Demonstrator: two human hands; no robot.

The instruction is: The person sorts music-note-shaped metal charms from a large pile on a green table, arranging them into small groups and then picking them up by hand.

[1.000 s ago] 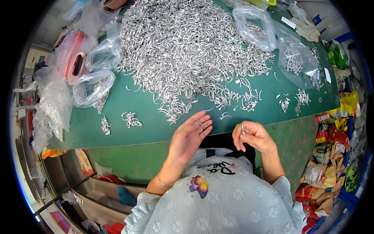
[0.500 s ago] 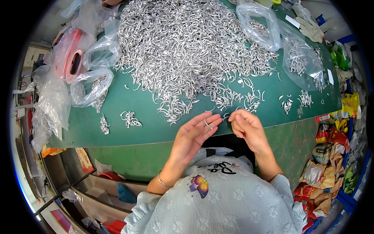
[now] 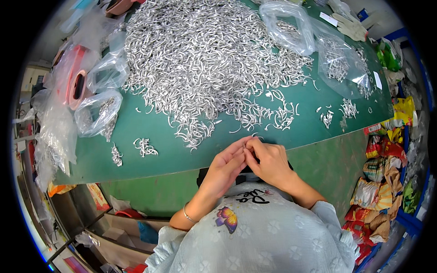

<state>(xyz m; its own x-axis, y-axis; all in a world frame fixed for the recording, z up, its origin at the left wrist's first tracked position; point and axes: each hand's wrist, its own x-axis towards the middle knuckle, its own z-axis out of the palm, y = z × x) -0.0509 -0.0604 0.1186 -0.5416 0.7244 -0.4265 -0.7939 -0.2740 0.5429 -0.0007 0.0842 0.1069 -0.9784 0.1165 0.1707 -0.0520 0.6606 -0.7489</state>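
Filling most of the frame: a green table (image 3: 150,136), curved by the lens. Heaped across its upper middle, a great pile of small silvery bent metal pieces (image 3: 205,54), thinning into loose strays toward the near edge. Lying at upper right, two clear plastic bags (image 3: 337,63) with more pieces inside; at left, another clear bag (image 3: 98,111) partly filled, beside a pink roll (image 3: 75,84) under plastic wrap. Stacked at the right edge of the frame, colourful packets (image 3: 380,182). Resting at centre, over the table's near edge: left hand (image 3: 225,166) and right hand (image 3: 271,161), touching each other, fingers (image 3: 241,148) curled inward and pinched together at the tips. Cannot tell what sits between them; whatever is gripped stays hidden. Scattered at lower left of the table, two tiny clusters (image 3: 144,147) of pieces, well apart from the hands.
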